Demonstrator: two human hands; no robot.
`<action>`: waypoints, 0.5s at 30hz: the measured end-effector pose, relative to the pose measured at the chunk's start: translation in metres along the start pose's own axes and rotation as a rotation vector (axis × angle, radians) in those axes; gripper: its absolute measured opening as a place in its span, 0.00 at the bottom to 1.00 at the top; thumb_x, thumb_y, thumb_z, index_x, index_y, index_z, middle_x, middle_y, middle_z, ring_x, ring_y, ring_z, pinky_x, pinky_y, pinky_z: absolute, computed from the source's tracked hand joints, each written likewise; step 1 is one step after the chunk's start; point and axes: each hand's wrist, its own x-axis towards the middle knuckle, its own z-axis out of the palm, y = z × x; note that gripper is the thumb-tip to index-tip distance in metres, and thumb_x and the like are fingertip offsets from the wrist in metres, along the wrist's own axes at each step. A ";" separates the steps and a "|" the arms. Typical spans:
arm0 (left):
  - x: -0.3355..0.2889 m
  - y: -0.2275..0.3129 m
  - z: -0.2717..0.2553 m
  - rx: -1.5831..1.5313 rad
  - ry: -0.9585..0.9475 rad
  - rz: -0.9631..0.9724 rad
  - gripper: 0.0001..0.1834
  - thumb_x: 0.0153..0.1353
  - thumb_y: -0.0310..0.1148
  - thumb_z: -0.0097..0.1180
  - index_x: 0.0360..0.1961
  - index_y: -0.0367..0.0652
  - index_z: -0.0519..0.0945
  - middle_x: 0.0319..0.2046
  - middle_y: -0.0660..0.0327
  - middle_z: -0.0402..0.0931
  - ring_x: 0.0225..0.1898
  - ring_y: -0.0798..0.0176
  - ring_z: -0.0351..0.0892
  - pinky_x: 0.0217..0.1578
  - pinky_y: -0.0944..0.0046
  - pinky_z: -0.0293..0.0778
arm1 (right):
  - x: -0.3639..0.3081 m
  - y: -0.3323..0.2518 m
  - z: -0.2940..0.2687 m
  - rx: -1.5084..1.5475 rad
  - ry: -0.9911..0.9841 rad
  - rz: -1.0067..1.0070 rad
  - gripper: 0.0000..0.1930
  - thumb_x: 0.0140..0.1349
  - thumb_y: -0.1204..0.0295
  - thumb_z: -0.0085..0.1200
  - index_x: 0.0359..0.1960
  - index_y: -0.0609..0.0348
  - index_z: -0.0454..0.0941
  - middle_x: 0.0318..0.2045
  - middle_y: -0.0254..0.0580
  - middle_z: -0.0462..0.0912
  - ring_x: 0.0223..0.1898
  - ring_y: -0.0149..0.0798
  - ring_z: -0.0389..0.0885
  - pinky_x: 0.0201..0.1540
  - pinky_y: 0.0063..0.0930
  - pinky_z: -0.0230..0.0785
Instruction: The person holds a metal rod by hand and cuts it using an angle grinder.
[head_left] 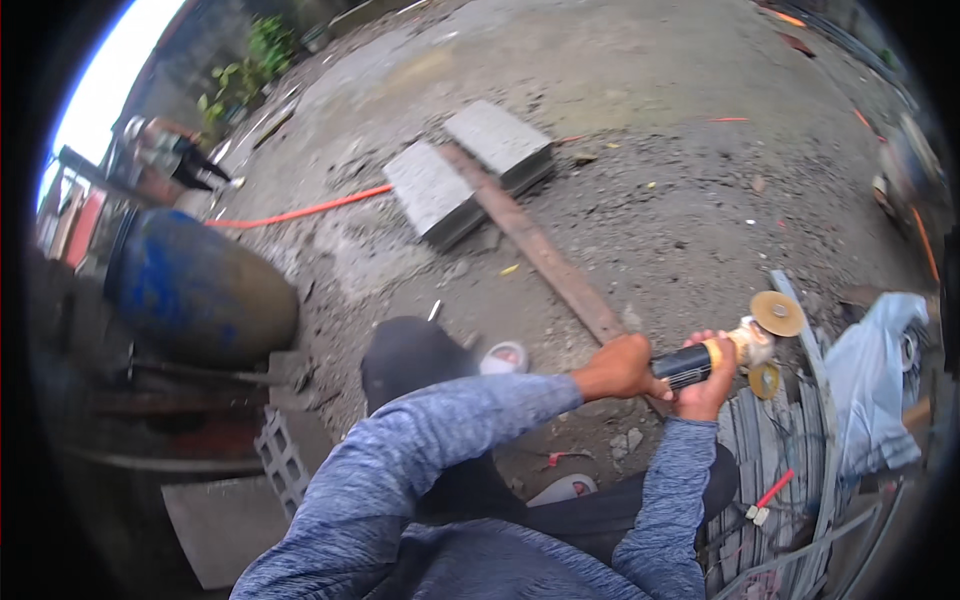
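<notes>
Both hands are on an angle grinder (684, 369) with a dark body and an orange-yellow front part. My left hand (618, 367) is closed round its rear end. Farther forward, my right hand (706, 383) wraps the body from below and the right side. A tan round disc (777, 313) sits at the grinder's head, pointing away to the right. Just below the head, a yellowish disc (764, 380) lies by a stack of grey strips (765, 435). Beyond my left hand, a long brown plank (545, 255) runs between two concrete blocks (500, 135) (428, 185).
A blue-stained drum (205, 285) stands at left, near a hollow block (283, 455). An orange cable (305, 208) crosses the ground. A pale plastic bag (878, 385) and a long metal bar (815, 370) lie at right. Another person (172, 150) is at the far left.
</notes>
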 end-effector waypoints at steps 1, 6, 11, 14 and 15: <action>-0.002 -0.002 0.001 -0.016 0.008 -0.035 0.31 0.47 0.52 0.81 0.42 0.37 0.90 0.30 0.47 0.87 0.37 0.52 0.90 0.40 0.51 0.81 | 0.001 0.002 -0.001 -0.021 0.027 0.019 0.14 0.65 0.63 0.66 0.44 0.55 0.77 0.37 0.35 0.82 0.39 0.37 0.84 0.44 0.36 0.81; -0.002 -0.013 0.008 -0.282 0.016 -0.084 0.23 0.46 0.43 0.80 0.38 0.36 0.91 0.25 0.49 0.87 0.28 0.53 0.89 0.33 0.53 0.82 | 0.018 0.007 -0.012 -0.110 0.012 -0.041 0.15 0.64 0.62 0.67 0.44 0.54 0.77 0.37 0.34 0.82 0.38 0.36 0.83 0.45 0.37 0.80; -0.002 -0.023 0.015 -0.288 0.019 -0.121 0.14 0.49 0.32 0.72 0.33 0.31 0.88 0.26 0.45 0.87 0.30 0.48 0.90 0.36 0.50 0.85 | 0.032 0.014 -0.015 -0.137 -0.059 0.031 0.14 0.66 0.62 0.66 0.42 0.55 0.77 0.34 0.36 0.82 0.36 0.35 0.83 0.44 0.34 0.79; -0.014 -0.023 0.021 -0.235 0.163 -0.190 0.14 0.49 0.29 0.70 0.34 0.30 0.87 0.34 0.40 0.87 0.38 0.41 0.91 0.41 0.47 0.84 | 0.031 0.021 -0.014 -0.140 -0.058 0.034 0.15 0.65 0.62 0.67 0.42 0.57 0.77 0.35 0.37 0.82 0.38 0.35 0.83 0.46 0.33 0.79; -0.018 -0.024 0.022 -0.260 0.156 -0.201 0.14 0.48 0.29 0.70 0.35 0.30 0.87 0.36 0.38 0.87 0.42 0.39 0.89 0.43 0.46 0.84 | 0.030 0.024 -0.013 -0.172 -0.049 0.033 0.16 0.64 0.62 0.68 0.44 0.58 0.77 0.36 0.38 0.82 0.38 0.35 0.83 0.47 0.32 0.78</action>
